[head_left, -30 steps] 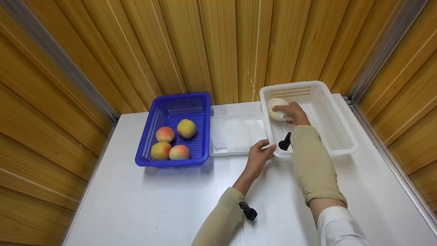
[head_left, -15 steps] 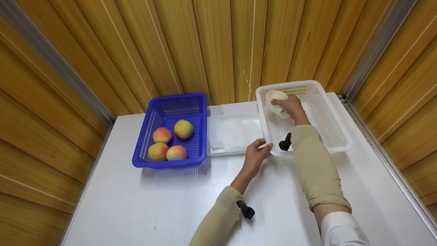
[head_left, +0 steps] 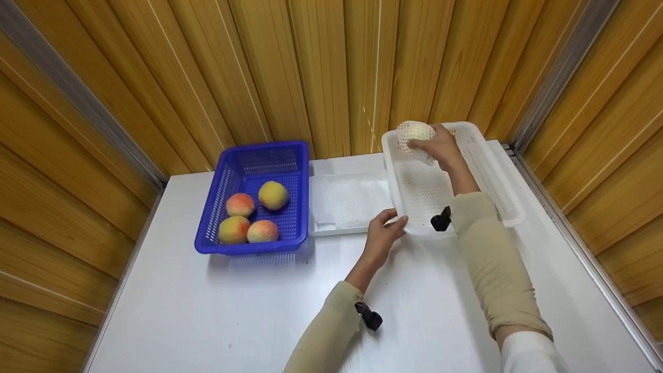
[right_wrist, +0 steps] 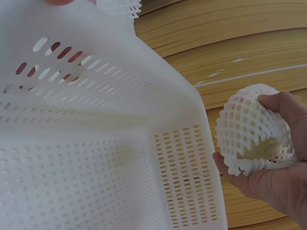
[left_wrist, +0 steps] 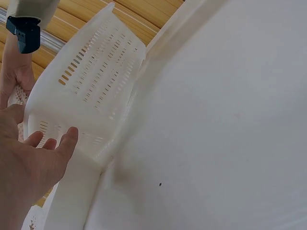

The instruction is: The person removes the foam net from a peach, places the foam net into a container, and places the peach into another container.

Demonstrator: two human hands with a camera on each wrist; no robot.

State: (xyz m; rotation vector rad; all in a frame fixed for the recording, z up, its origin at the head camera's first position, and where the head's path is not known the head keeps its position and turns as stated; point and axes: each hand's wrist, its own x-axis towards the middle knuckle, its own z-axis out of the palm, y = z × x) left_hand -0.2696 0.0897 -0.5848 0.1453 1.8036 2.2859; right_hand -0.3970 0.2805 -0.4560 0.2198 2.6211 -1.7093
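Note:
My right hand (head_left: 443, 147) holds a peach in a white foam net sleeve (right_wrist: 247, 127), raised at the far left corner of the white basket (head_left: 510, 199). In the right wrist view, thumb and fingers grip the net from both sides, and pale fruit shows through its open end. My left hand (head_left: 380, 238) grips the basket's near left corner. Seen from the left wrist, its fingers (left_wrist: 69, 141) lie against the outer wall; from the right wrist, a fingertip (right_wrist: 60, 1) comes over the rim and reddish fingers show through the slots.
Left on the white table (head_left: 233, 305) stands a blue basket (head_left: 305, 202) with several bare peaches (head_left: 273, 195). Between the baskets lies a shallow white tray (head_left: 342, 231) holding foam nets (head_left: 357, 199). Wood-patterned panels (head_left: 331, 77) rise behind the table.
My right hand has lifted the netted peach from inside the white basket up toward its far left rim. My left hand stays at the basket's corner. The head view has shifted slightly.

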